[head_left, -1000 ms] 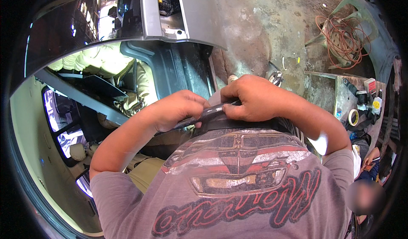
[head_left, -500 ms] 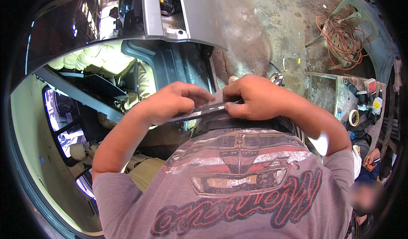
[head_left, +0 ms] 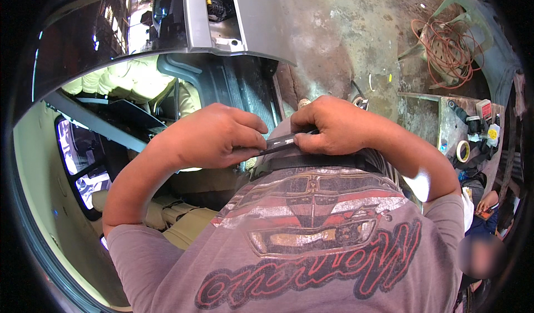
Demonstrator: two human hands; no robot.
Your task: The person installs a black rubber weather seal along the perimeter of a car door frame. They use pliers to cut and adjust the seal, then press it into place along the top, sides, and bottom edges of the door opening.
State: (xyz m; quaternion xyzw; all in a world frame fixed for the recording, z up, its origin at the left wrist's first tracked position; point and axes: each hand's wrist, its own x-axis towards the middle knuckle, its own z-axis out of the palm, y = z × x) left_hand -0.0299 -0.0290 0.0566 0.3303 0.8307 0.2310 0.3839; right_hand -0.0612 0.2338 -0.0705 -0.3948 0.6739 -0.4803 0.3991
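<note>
A narrow black strip (head_left: 280,143) with pale patches along its face is stretched between my two hands, just in front of my waist. My left hand (head_left: 217,135) is closed around its left part, the fingers bent over it and hiding that end. At the other end, my right hand (head_left: 334,127) pinches the strip, the thumb lying along the face nearest me and the fingers curled behind. What else may be inside the right fingers is hidden.
A vehicle with an open doorway stands at my left, its grey sill panel (head_left: 258,21) ahead and beige seat (head_left: 192,224) inside. A worktable (head_left: 446,127) at right bears a tape roll (head_left: 462,152) and bottles. Beyond it, an orange hose (head_left: 448,54) lies coiled on a chair. Another person (head_left: 489,204) is at far right.
My left hand has slid left along the strip and closed more over it, covering the left part that showed before. My right hand has hardly moved.
</note>
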